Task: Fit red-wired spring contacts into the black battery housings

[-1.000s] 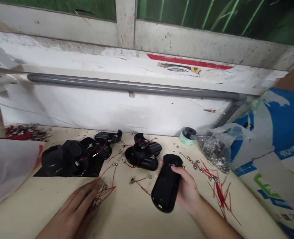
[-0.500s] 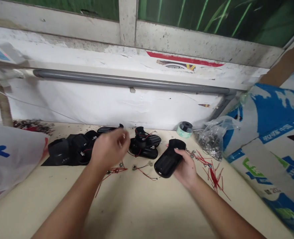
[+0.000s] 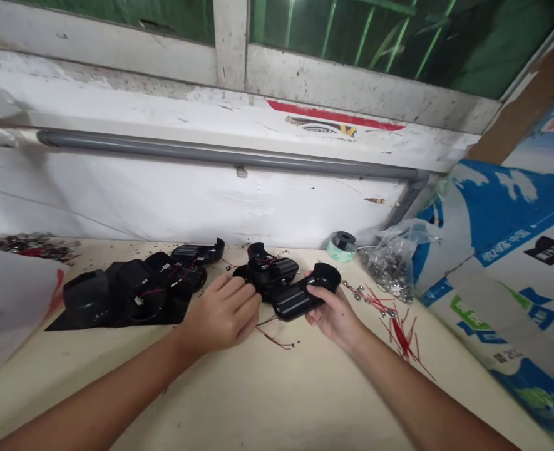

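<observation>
**Item 1:** oblong glossy black plastic housing (image 3: 300, 299), at 12 o'clock from the person's position, lifted in the right hand (image 3: 335, 316) and tilted across the palm. Fingers wrap it from below in a narrow, firm-looking grip. It looks light and stiff, and its gloss may make it slippery; the thick middle of the body seems the best place to hold it.

**Item 2:** left hand (image 3: 223, 316), half-curled at 11 o'clock, with nothing visible in it. Its fingertips (image 3: 254, 299) reach the heap in Item 3; whether they touch it cannot be told.

**Item 3:** heap of black plastic housings with thin red wires (image 3: 268, 274), just behind the held housing.

**Item 4:** row of black plastic housings on a black sheet (image 3: 131, 297), at 10 o'clock.

**Item 5:** loose thin red wires with small metal terminals (image 3: 401, 332), at 2 o'clock.

**Item 6:** clear plastic bag of small silver metal parts (image 3: 389, 266), at 1 o'clock.

**Item 7:** pale green tape roll with a black core (image 3: 341, 247), beside the bag.

**Item 8:** cream workbench (image 3: 277, 401), bearing all of the above.

**Item 9:** blue-and-white printed sack (image 3: 502, 282), at 3 o'clock.
</observation>
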{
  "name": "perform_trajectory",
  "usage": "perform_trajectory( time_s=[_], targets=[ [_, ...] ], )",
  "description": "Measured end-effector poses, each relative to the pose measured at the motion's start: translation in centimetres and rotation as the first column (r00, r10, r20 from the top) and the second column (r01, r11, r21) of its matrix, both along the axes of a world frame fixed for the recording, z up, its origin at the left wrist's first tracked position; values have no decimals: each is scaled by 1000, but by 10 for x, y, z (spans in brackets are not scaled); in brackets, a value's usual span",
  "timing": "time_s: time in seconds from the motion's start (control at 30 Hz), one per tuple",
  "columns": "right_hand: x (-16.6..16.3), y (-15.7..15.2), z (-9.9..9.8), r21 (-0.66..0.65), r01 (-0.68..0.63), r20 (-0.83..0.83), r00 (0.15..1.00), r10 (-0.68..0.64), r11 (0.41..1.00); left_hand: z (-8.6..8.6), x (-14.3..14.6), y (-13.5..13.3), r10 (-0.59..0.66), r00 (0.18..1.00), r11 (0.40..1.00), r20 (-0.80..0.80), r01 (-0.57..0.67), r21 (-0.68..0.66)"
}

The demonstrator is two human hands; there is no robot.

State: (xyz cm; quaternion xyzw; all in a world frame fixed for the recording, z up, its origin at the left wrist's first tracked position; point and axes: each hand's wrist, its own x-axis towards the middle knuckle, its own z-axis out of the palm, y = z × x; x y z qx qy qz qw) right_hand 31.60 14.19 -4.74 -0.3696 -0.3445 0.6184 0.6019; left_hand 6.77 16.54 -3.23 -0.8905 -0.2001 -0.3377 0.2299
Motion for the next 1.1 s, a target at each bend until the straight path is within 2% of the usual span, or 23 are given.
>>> perform_trajectory(
  time_s=[0.07, 0.2, 0.33, 0.5, 0.7, 0.93, 1.1],
  targets=[
    [1, 2, 0, 15, -31, -3, 1000, 31, 999, -6, -4, -7, -27, 999, 1000, -17, 27, 13],
    [6, 6, -4, 43, -72, -13, 997, 73, 996, 3, -8, -10, 105, 994, 994, -18, -105, 16],
    [11, 8, -6, 21, -89, -73, 993, 90, 996, 7, -14, -3, 143, 987, 990, -76, -144, -10],
    [12, 9, -4, -59, -14, -197, 980, 2, 998, -2, -24, 13, 123, 988, 983, -90, -134, -126],
    [12, 8, -4, -52, -10, -179, 984, 1, 999, -2, -30, 20, 77, 993, 960, -92, -98, -264],
    [12, 9, -5, -59, -3, -188, 982, -8, 998, -9, -28, 23, 68, 988, 940, -137, -109, -324],
    [10, 8, -6, -65, -7, -175, 985, -5, 998, -16, -18, 27, 126, 985, 934, -117, -157, -320]
  ],
)
